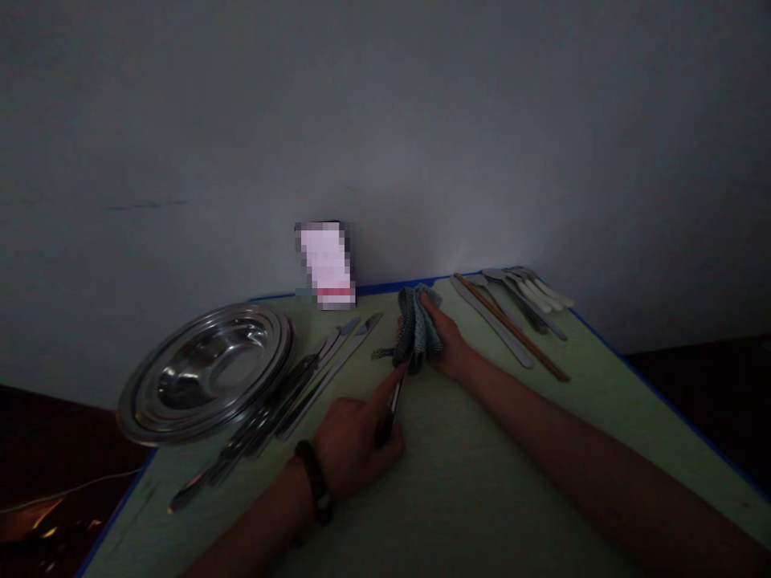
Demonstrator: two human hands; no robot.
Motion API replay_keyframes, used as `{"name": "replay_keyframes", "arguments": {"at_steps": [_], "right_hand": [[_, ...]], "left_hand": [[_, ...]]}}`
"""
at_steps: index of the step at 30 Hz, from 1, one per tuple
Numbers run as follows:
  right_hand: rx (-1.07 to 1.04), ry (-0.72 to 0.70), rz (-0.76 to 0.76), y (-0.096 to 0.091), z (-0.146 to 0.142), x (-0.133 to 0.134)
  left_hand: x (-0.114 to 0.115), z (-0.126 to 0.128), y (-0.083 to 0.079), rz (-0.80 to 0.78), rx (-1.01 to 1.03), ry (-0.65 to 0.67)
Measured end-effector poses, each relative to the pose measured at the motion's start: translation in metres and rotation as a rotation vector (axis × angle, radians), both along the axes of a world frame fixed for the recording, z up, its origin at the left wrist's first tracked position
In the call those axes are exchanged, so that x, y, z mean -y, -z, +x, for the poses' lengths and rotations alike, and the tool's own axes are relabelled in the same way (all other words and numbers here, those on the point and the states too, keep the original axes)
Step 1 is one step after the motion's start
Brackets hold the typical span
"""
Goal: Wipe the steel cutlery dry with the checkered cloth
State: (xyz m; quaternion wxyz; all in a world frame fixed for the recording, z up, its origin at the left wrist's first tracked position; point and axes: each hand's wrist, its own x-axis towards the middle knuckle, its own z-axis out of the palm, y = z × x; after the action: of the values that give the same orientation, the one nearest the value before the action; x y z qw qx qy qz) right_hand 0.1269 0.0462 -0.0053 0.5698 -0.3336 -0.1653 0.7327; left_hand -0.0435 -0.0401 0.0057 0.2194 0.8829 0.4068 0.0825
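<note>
My left hand [355, 445] is closed around the handle of a metal utensil [394, 401], index finger stretched along it. The utensil's far end disappears into a grey-blue checked cloth [415, 327]. My right hand [446, 341] is wrapped round that cloth, pressing it on the hidden end of the utensil. Both hands rest on a pale green table [482, 482] with a blue edge. A dark band sits on my left wrist.
Stacked steel plates [205, 373] sit at the left. Several knives [301, 385] lie beside them. More cutlery and a wooden chopstick [511, 325] lie at the far right corner. A blurred small card [328, 265] leans on the grey wall.
</note>
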Motion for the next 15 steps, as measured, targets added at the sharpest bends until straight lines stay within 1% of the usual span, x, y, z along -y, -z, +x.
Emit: {"name": "replay_keyframes", "arguments": {"at_steps": [4, 8, 15], "right_hand": [[0.016, -0.019, 0.010, 0.0002, 0.0004, 0.0004], [0.028, 0.001, -0.005, 0.0020, 0.0008, -0.0002], [0.057, 0.005, 0.063, 0.0056, 0.0019, -0.0012]], "left_hand": [[-0.0005, -0.0003, 0.0006, 0.011, -0.004, 0.005], [0.0000, 0.0004, -0.0007, 0.002, 0.018, 0.005], [0.0010, 0.0004, -0.0032, -0.024, 0.047, -0.011]]}}
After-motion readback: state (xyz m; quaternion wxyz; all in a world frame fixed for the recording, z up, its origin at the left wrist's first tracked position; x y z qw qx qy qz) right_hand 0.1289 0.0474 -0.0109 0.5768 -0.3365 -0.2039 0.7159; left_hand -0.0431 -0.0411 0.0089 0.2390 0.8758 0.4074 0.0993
